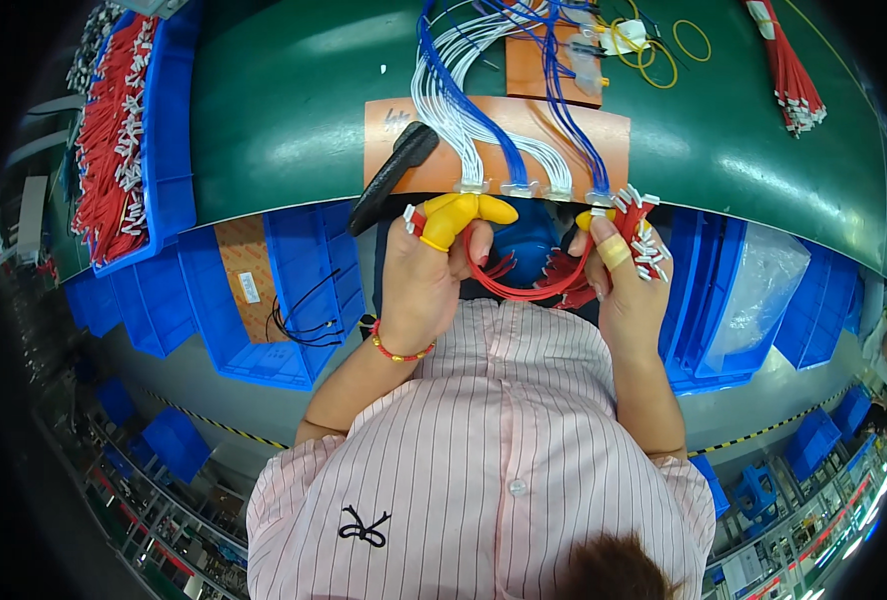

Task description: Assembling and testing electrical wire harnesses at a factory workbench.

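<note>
My left hand [422, 275], with yellow finger cots on its fingertips, is closed at the front edge of an orange board [399, 150]. It pinches the left end of red wires [524, 294], which sag in a loop to my right hand [626, 300]. That hand is closed round a bundle of red wires with white connectors [651, 255], and wears a tan band on one finger. Along the board's edge sit clear plugs holding white wires [444, 110] and blue wires [499, 140]. Fingers partly hide the wire ends. A black bar-shaped piece [392, 178] leans beside my left hand.
Blue bins [179, 195] filled with red wires stand at the left of the green table [284, 110]. Another red wire bundle [794, 90] lies at the far right, near yellow rings [692, 40]. More blue crates [314, 260] sit below the table edge on both sides.
</note>
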Tool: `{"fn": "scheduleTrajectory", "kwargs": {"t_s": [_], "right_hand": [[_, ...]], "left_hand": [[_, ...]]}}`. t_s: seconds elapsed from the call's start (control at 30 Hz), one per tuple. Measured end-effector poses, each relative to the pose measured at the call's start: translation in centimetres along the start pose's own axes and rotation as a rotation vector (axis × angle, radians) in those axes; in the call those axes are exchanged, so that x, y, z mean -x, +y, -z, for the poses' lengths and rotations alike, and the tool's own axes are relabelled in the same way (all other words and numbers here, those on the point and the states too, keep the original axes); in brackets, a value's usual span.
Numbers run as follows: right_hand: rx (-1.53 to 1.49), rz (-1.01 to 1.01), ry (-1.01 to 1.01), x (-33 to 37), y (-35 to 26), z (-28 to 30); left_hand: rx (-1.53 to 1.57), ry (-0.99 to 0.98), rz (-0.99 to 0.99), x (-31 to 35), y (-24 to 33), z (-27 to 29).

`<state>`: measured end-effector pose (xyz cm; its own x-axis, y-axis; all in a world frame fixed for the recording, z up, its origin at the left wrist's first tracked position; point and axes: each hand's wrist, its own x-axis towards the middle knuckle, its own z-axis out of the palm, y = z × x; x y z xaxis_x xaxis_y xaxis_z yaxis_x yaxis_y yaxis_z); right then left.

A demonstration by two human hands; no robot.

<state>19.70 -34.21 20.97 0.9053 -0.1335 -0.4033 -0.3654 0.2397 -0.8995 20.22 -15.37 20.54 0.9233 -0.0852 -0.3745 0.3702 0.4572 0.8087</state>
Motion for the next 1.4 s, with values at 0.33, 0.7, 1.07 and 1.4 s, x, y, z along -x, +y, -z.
{"fn": "scheduleTrajectory", "kwargs": {"t_s": [0.33,0.7,1.07,1.4], "right_hand": [[-0.048,-0.024,0.019,-0.2,-0.8,-0.2],[-0.265,-0.108,0.060,0.2,-0.7,-1.1],[-0.053,-0.088,-0.016,0.5,-0.2,0.0],[0.051,-0.073,-0.025,1.2,-0.7,0.5]], "left_hand": [[0.055,-0.077,0.021,-0.2,-0.2,0.9],[0.003,-0.076,0.048,-0.3,0.0,0.8],[0.011,-0.110,0.138,-0.1,0.9,0.3],[0.108,-0.142,0.008,1.8,0.1,-0.4]]}}
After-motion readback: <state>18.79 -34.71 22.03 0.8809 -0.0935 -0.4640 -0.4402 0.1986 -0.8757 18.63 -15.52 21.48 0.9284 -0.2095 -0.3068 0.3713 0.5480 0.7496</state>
